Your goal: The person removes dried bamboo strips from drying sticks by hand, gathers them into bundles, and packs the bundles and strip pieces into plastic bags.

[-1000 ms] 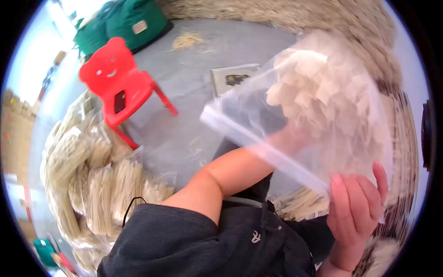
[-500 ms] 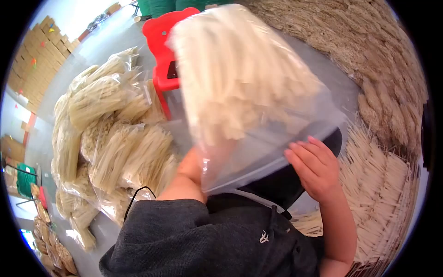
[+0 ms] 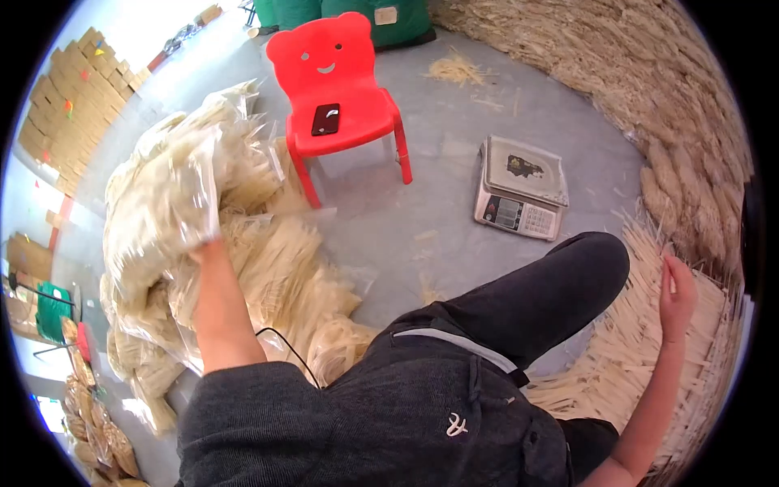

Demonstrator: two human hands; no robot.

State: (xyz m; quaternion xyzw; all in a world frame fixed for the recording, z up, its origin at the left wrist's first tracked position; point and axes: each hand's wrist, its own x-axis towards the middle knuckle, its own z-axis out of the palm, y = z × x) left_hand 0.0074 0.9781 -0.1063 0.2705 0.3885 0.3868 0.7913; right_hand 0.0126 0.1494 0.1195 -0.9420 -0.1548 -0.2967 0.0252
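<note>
At the left, a clear plastic bag of pale strips (image 3: pixel 158 215) lies against a heap of similar bags. My left hand (image 3: pixel 204 250) is at its lower right edge and holds it, the fingers mostly hidden by the plastic. My right hand (image 3: pixel 677 299) is at the right, above a spread of loose pale strips (image 3: pixel 600 341). Its fingers are a little apart and nothing shows in them.
A red chair (image 3: pixel 345 93) with a dark phone (image 3: pixel 325 119) on its seat stands ahead. A scale (image 3: pixel 522 187) rests on the grey floor to its right. Brown fibrous material (image 3: pixel 584 57) is heaped at the upper right, green sacks (image 3: pixel 398 20) behind the chair, cartons (image 3: pixel 73 97) far left.
The bag went from in front of me to the left heap with my left hand. My right hand let go of the bag's edge and moved right. Chair and scale are now uncovered.
</note>
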